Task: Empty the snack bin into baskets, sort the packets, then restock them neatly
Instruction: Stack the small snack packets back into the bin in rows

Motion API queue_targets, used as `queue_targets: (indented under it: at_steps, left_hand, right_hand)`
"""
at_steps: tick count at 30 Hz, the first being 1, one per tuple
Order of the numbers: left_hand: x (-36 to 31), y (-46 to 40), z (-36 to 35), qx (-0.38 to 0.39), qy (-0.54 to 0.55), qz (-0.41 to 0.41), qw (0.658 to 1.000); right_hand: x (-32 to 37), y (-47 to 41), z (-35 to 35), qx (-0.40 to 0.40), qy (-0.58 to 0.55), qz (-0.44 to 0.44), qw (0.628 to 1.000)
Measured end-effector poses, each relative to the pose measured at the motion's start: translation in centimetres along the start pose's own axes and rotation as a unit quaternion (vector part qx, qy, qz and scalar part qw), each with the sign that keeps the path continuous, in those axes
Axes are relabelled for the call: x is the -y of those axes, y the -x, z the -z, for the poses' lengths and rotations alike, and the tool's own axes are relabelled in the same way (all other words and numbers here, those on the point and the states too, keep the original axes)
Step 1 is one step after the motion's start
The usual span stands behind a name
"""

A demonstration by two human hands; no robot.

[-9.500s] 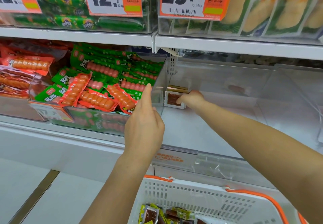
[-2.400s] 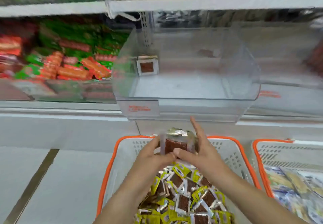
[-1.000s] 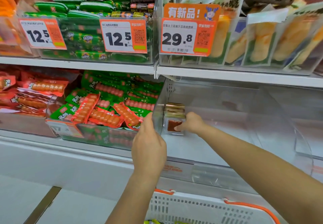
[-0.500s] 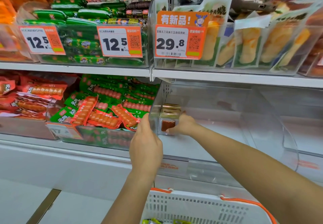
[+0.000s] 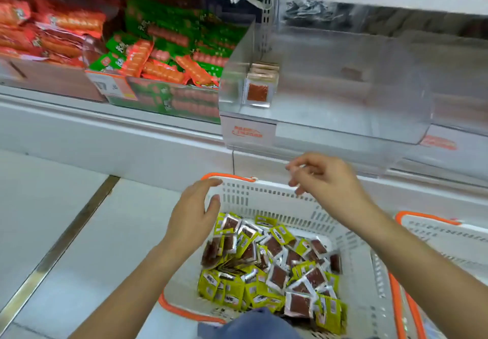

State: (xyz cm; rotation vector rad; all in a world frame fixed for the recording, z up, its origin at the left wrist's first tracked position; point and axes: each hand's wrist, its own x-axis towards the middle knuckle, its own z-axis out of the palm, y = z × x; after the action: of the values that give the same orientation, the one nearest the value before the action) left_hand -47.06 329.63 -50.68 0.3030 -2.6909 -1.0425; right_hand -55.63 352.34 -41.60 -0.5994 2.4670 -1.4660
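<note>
Two empty hands, left hand (image 5: 192, 217) and right hand (image 5: 330, 182), fingers loose, above two baskets (image 5: 264, 193).

White basket (image 5: 266, 196) w/ orange rim, yellow-green packets (image 5: 232, 293)

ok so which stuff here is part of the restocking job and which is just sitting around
Job: clear bin; stacked packets in its left corner; basket of loose packets; left hand; right hand.

Not job: sausage packs; second basket.

We have pulled both hands out of the clear bin (image 5: 343, 116); our left hand (image 5: 194, 214) and right hand (image 5: 324, 182) now hover empty over the basket (image 5: 264, 193).
</note>
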Motion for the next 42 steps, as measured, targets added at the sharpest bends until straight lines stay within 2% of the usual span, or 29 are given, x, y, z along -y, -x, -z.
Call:
queue_targets:
  at_steps: [5, 8, 11, 13, 15, 17, 21, 23, 25, 27, 29, 31, 32, 34, 36, 38, 40, 42]
  left_hand:
    - [5.5, 3.5, -6.3, 0.131, -0.077, 0.123, 0.981]
    - [8.4, 3.5, -10.3, 0.226, -0.127, 0.203, 0.944]
    - [11.4, 2.9, -13.9, 0.304, -0.175, 0.238, 0.906]
    - [12.2, 3.0, -16.2, 0.339, -0.221, 0.208, 0.89]
    - [12.7, 3.5, -18.6, 0.375, -0.276, 0.118, 0.877]
    - [13.1, 3.6, -20.2, 0.403, -0.356, 0.045, 0.842]
    - [14.1, 2.5, -21.2, 0.443, -0.422, -0.001, 0.791]
    - [14.0, 2.3, -21.4, 0.425, -0.441, -0.031, 0.79]
    - [13.9, 2.2, -21.2, 0.392, -0.446, -0.041, 0.804]
    - [13.1, 1.5, -20.7, 0.353, -0.421, -0.021, 0.835]
    - [12.1, 0.7, -19.8, 0.302, -0.342, 0.038, 0.889]
    - [10.5, 0.3, -18.8, 0.231, -0.19, 0.136, 0.944]
    - [9.6, 0.1, -18.5, 0.199, -0.095, 0.187, 0.957]
    - [7.9, -0.1, -18.0, 0.17, 0.099, 0.28, 0.94]
    - [6.1, 0.1, -18.0, 0.189, 0.237, 0.337, 0.891]
    - [5.5, 0.7, -18.8, 0.216, 0.263, 0.337, 0.878]
    - [5.3, 1.3, -19.8, 0.233, 0.241, 0.326, 0.884]
    - [5.3, 1.4, -20.4, 0.265, 0.228, 0.331, 0.876]
  right_hand:
    - [-11.8, 2.6, -4.3, 0.155, 0.103, -0.146, 0.972]
    - [-18.7, 3.1, -6.9, 0.219, 0.132, -0.194, 0.947]
    - [-23.4, 3.2, -9.3, 0.263, 0.134, -0.232, 0.927]
    - [-25.4, 3.1, -11.0, 0.293, 0.163, -0.234, 0.913]
    - [-27.0, 2.9, -12.7, 0.303, 0.173, -0.229, 0.909]
    - [-28.2, 2.8, -14.1, 0.295, 0.142, -0.237, 0.915]
    - [-29.6, 3.2, -15.7, 0.277, 0.051, -0.277, 0.919]
    - [-30.0, 3.8, -15.7, 0.276, 0.034, -0.286, 0.917]
    - [-30.4, 4.5, -15.6, 0.28, 0.017, -0.293, 0.914]
    - [-30.4, 4.7, -15.2, 0.266, -0.01, -0.31, 0.913]
    - [-30.3, 4.5, -14.9, 0.238, -0.043, -0.315, 0.918]
    - [-29.6, 4.2, -14.7, 0.211, -0.077, -0.307, 0.925]
    - [-28.8, 3.9, -14.6, 0.202, -0.104, -0.303, 0.925]
    - [-27.3, 3.5, -14.4, 0.183, -0.171, -0.305, 0.919]
    - [-25.8, 3.2, -14.0, 0.136, -0.258, -0.32, 0.902]
    - [-25.1, 2.9, -13.4, 0.072, -0.33, -0.337, 0.879]
    - [-25.1, 2.7, -12.8, 0.051, -0.324, -0.336, 0.883]
    - [-25.5, 2.8, -12.4, 0.036, -0.33, -0.348, 0.877]
